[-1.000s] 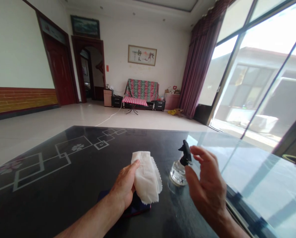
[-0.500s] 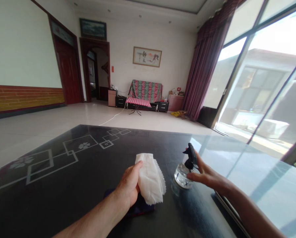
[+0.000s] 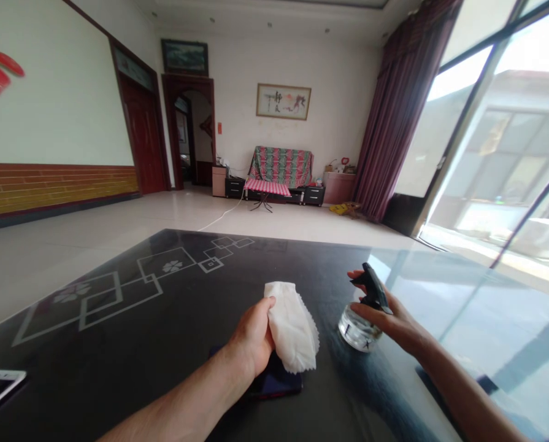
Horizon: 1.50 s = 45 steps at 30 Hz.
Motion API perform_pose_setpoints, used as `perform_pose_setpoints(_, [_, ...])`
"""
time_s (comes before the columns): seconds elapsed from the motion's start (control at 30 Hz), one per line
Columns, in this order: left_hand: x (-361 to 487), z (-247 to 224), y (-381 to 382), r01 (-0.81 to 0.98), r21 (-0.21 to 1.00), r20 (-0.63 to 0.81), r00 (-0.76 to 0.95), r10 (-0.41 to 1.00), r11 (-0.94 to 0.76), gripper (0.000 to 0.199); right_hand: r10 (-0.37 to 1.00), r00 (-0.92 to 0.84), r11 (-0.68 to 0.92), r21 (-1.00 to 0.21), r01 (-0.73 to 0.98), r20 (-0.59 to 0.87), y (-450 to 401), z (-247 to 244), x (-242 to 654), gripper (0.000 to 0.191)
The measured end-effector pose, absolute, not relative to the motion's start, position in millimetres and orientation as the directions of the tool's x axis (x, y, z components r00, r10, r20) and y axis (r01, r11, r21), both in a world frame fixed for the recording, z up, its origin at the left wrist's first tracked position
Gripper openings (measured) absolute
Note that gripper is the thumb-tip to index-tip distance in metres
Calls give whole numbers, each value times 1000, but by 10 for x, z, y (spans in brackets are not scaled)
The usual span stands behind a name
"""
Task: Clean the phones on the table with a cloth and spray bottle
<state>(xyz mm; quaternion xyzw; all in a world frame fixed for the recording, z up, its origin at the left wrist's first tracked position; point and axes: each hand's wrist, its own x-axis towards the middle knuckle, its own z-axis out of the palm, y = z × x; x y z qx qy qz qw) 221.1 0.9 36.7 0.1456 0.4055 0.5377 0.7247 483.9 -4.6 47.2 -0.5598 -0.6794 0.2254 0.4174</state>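
A folded white cloth (image 3: 293, 328) with zigzag edges is gripped between the thumb and fingers of my left hand (image 3: 253, 336). Beneath the cloth and hand, a dark flat object (image 3: 278, 383) lies on the glossy black table (image 3: 177, 331), partly hidden. To the right, my right hand (image 3: 389, 313) is wrapped round the neck of a clear spray bottle (image 3: 359, 328) with a black trigger head. Its fingers lie by the trigger and the thumb crosses the front. The bottle is upright and holds clear liquid.
A white-framed phone (image 3: 0, 390) lies at the table's left edge. At the lower right, a dark flat object (image 3: 440, 390) is partly under my right forearm. Farther off stand a small table with a checked cover (image 3: 267, 186) and a purple curtain (image 3: 394, 110).
My right hand has closed round the spray bottle's neck, with fingers now at the trigger. The view has turned left, bringing more of the phone in. The cloth stays in my left hand.
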Motion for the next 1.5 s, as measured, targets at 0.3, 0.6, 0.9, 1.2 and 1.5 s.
perform_pose_setpoints(0.3, [2188, 376, 39, -668, 659, -405, 73, 912, 346, 17, 916, 123, 235, -761, 604, 381, -111, 476, 4487, 52])
perform_pose_setpoints(0.6, [2148, 371, 143, -722, 655, -339, -17, 940, 223, 20, 981, -180, 126, -947, 296, 74, -519, 777, 3896, 51])
perform_pose_setpoints(0.9, [2190, 372, 126, -731, 638, -307, 46, 951, 241, 24, 985, -125, -74, -952, 297, -115, -700, 807, 3570, 47])
perform_pose_setpoints(1.2, [2207, 390, 97, -743, 620, -292, 81, 953, 253, 26, 976, -154, -95, -940, 328, -152, -673, 790, 3607, 43])
perform_pose_setpoints(1.5, [2182, 407, 90, -650, 670, -371, 126, 920, 359, 23, 978, -94, -143, -930, 338, -184, -642, 813, 3705, 46])
